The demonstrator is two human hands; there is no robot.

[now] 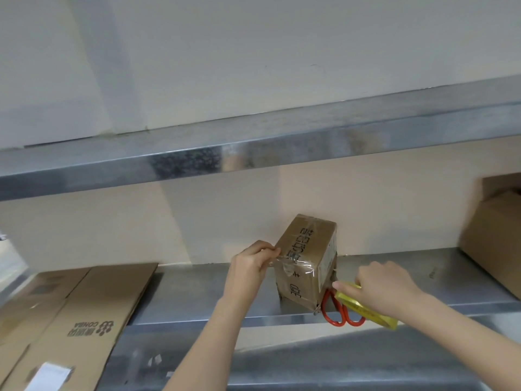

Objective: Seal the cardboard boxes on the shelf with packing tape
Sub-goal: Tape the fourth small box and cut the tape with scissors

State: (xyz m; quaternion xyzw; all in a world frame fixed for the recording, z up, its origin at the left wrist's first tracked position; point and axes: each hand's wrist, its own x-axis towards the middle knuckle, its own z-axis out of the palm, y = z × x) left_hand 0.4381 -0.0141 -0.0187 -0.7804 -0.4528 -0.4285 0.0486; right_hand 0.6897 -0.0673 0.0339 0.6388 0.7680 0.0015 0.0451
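Cardboard box [306,249], L hand [249,263] pinching clear tape [294,263], R hand [386,286] gripping tape roll [372,313], scissors [334,318] partly hidden

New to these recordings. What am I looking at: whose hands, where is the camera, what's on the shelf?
No machine here: a person's bare hands, filmed by one camera worn on the head, looking forward and down. On the metal shelf stands a small box. The left hand pinches clear tape at its edge; the right hand holds a yellow roll. Red scissors lie beside the box, flat cardboard to the left, a second box far right.
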